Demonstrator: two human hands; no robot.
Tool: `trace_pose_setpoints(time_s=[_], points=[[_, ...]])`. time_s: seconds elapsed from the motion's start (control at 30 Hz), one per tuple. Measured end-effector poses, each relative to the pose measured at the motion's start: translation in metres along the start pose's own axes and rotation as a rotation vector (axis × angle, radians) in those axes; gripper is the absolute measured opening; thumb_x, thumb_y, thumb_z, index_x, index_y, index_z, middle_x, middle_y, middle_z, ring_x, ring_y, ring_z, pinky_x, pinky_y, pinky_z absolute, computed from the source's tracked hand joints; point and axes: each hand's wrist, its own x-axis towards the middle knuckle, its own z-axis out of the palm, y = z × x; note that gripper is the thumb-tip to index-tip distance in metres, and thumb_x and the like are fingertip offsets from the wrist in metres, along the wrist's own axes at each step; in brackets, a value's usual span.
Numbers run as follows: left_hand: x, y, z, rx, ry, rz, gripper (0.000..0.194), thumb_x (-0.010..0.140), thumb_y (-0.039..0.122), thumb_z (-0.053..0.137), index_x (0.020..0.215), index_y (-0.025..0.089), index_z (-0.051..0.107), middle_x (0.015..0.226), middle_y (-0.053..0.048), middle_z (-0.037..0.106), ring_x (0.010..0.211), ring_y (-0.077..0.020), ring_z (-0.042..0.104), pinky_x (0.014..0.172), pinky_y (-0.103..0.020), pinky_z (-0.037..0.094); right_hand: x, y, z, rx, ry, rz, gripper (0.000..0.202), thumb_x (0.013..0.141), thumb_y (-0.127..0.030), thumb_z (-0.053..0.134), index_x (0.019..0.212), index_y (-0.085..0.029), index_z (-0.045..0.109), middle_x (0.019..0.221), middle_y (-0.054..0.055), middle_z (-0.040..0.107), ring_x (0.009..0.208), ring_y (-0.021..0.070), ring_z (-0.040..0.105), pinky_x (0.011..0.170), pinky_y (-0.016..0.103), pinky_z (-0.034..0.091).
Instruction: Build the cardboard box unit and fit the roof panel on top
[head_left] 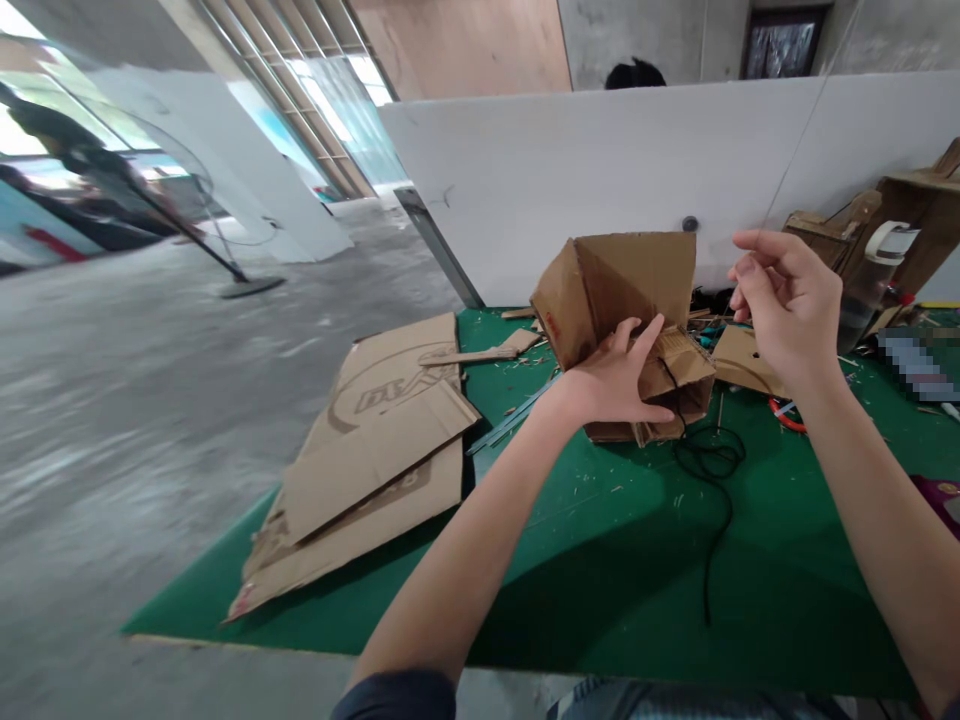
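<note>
My left hand [619, 375] lies with fingers spread on an open brown cardboard box [637, 275], over its front part. The box stands on the green tabletop with a tall flap raised at the back. A black cord [709, 460] comes from the box front and trails in loops onto the table. To the right of the box, my right hand [787, 305] is raised in a pinch. A thin thread [799, 145] runs from its fingertips towards the upper right. Whether the thread continues down to the box is hard to see.
Flat cardboard sheets [375, 450] lie at the left table edge, near blue-grey strips [514, 418]. Behind my right hand are a cardboard piece [746, 358], a red-handled tool [786, 415], a clear bottle [870, 280] and a wooden structure [919, 220]. A white partition [540, 190] borders the back.
</note>
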Motion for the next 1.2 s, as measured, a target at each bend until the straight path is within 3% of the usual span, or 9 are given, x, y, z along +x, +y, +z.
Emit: trace_pose_setpoints(time_s=[0.2, 0.43, 0.57, 0.73, 0.83, 1.0, 1.2], points=[[-0.009, -0.003, -0.007, 0.006, -0.095, 0.084, 0.133, 0.064, 0.066, 0.075, 0.162, 0.032, -0.008, 0.169, -0.017, 0.004, 0.15, -0.0498, 0.022, 0.111, -0.058, 0.04, 0.0, -0.003, 0.002, -0.026, 0.03, -0.016, 0.026, 0.093, -0.054, 0.063, 0.11, -0.035, 0.07, 0.086, 0.003, 0.07, 0.065, 0.0153, 0.065, 0.057, 0.034, 0.055], [-0.008, -0.003, -0.009, -0.044, -0.085, 0.07, 0.134, 0.065, 0.067, 0.074, 0.162, 0.033, -0.012, 0.167, -0.016, 0.01, 0.145, -0.0436, 0.036, 0.108, -0.049, 0.044, -0.001, -0.006, 0.001, -0.044, 0.022, 0.02, 0.029, 0.094, -0.056, 0.061, 0.11, -0.032, 0.068, 0.088, 0.003, 0.07, 0.065, 0.0147, 0.064, 0.057, 0.032, 0.056], [-0.007, 0.002, -0.009, -0.033, -0.084, -0.015, 0.142, 0.059, 0.072, 0.074, 0.162, 0.027, -0.012, 0.167, -0.019, 0.008, 0.148, -0.0464, 0.031, 0.112, -0.053, 0.04, 0.0, -0.004, -0.001, -0.059, 0.018, 0.044, 0.03, 0.094, -0.056, 0.06, 0.11, -0.032, 0.067, 0.089, 0.003, 0.07, 0.065, 0.0155, 0.064, 0.055, 0.033, 0.056], [-0.01, 0.009, -0.007, -0.011, -0.047, -0.079, 0.136, 0.066, 0.078, 0.066, 0.162, 0.024, -0.015, 0.155, -0.026, 0.033, 0.13, -0.0467, 0.052, 0.097, -0.05, 0.049, 0.001, -0.004, -0.001, 0.002, 0.044, -0.015, 0.021, 0.095, -0.05, 0.062, 0.107, -0.033, 0.066, 0.086, 0.002, 0.067, 0.062, 0.0132, 0.062, 0.051, 0.029, 0.052], [-0.009, 0.01, -0.004, -0.049, 0.012, -0.019, 0.134, 0.068, 0.071, 0.07, 0.161, 0.025, -0.015, 0.148, -0.023, 0.04, 0.126, -0.0433, 0.055, 0.096, -0.049, 0.05, 0.001, -0.009, 0.001, 0.033, 0.082, -0.02, 0.017, 0.094, -0.044, 0.064, 0.104, -0.03, 0.064, 0.083, 0.0, 0.065, 0.06, 0.0112, 0.061, 0.05, 0.027, 0.053], [-0.001, 0.005, 0.002, -0.182, 0.15, 0.127, 0.138, 0.065, 0.059, 0.081, 0.162, 0.028, -0.014, 0.155, -0.021, 0.025, 0.128, -0.041, 0.049, 0.099, -0.052, 0.05, 0.003, -0.014, 0.002, 0.123, 0.138, -0.03, 0.018, 0.094, -0.041, 0.065, 0.102, -0.025, 0.059, 0.081, -0.004, 0.064, 0.059, 0.0097, 0.061, 0.049, 0.024, 0.054], [0.007, -0.009, 0.006, -0.28, 0.315, 0.361, 0.143, 0.066, 0.051, 0.087, 0.16, 0.031, -0.019, 0.163, -0.02, 0.015, 0.147, -0.0437, 0.028, 0.115, -0.06, 0.036, 0.004, -0.018, -0.001, 0.053, 0.131, -0.066, 0.015, 0.097, -0.043, 0.061, 0.1, -0.029, 0.056, 0.084, -0.001, 0.064, 0.063, 0.0114, 0.061, 0.05, 0.026, 0.053]])
